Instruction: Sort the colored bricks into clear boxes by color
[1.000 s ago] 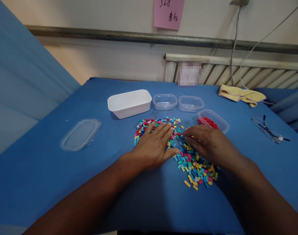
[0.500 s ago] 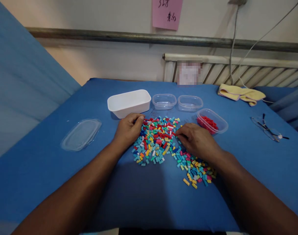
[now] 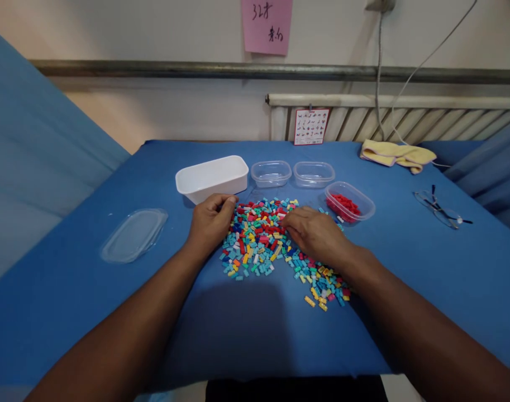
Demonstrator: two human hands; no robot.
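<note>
Head view: left hand (image 3: pixel 210 220) curled, grip's contents hidden, nine o'clock of brick pile (image 3: pixel 258 241); right hand (image 3: pixel 315 233) flat, open, at three; pink note (image 3: pixel 266 25) begins "32".

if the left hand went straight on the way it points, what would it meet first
Probably the white tub, which sits just beyond the curled left hand, though depth is unclear.

We look from a single head-worn camera, forward and down over the table (image 3: pixel 405 268), close above the bricks (image 3: pixel 258 240), facing the far wall (image 3: pixel 154 33).
</note>
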